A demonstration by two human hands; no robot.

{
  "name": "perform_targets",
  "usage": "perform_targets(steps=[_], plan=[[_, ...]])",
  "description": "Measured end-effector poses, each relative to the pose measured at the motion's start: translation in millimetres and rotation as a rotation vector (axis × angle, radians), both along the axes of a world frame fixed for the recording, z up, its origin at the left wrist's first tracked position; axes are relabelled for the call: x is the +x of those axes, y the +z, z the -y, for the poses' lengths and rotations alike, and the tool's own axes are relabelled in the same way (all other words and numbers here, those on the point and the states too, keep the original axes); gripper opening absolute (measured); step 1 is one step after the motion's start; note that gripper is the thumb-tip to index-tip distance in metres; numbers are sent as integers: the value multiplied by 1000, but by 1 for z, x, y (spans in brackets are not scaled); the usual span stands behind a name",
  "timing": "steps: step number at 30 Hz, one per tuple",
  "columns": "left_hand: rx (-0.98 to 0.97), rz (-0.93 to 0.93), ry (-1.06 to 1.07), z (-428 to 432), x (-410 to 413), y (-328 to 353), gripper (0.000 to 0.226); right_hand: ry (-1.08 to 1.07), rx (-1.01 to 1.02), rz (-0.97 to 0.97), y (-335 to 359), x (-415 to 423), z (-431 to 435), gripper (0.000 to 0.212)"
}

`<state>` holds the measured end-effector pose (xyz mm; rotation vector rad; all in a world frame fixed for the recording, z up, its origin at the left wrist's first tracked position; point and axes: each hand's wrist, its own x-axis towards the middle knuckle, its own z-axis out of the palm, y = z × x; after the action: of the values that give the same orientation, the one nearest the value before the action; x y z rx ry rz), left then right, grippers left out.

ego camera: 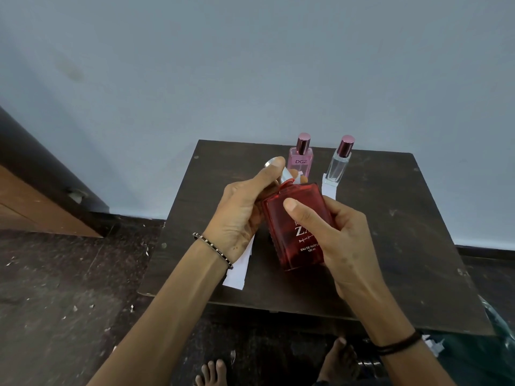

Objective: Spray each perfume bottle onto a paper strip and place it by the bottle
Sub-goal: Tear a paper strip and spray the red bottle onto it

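A large red perfume bottle (299, 232) is held above the dark table (390, 246), tilted with its neck away from me. My right hand (334, 235) grips its body, thumb on the front face. My left hand (245, 213) closes around the silver cap (278, 171) at the neck. White paper strips (239, 271) lie on the table under my left wrist. At the back stand a pink perfume bottle (302, 160) and a clear perfume bottle (338, 165), both capped. A paper strip (330, 189) lies in front of the clear one.
The table stands against a pale blue wall (250, 65). A wooden door or panel (41, 196) is at the left. The dark floor (69, 288) is scattered with paper scraps. My bare feet (211, 371) show below the table's near edge.
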<state>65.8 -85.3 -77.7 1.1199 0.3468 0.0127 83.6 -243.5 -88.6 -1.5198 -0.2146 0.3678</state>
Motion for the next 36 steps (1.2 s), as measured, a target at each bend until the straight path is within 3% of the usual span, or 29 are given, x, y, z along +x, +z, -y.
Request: perform_targets(steps=[18, 36], plan=[[218, -36, -68, -3, 4, 0, 33, -12, -82, 58, -2, -1, 9, 31], [153, -42, -80, 7, 8, -3, 44, 2, -75, 61, -4, 12, 20, 24]])
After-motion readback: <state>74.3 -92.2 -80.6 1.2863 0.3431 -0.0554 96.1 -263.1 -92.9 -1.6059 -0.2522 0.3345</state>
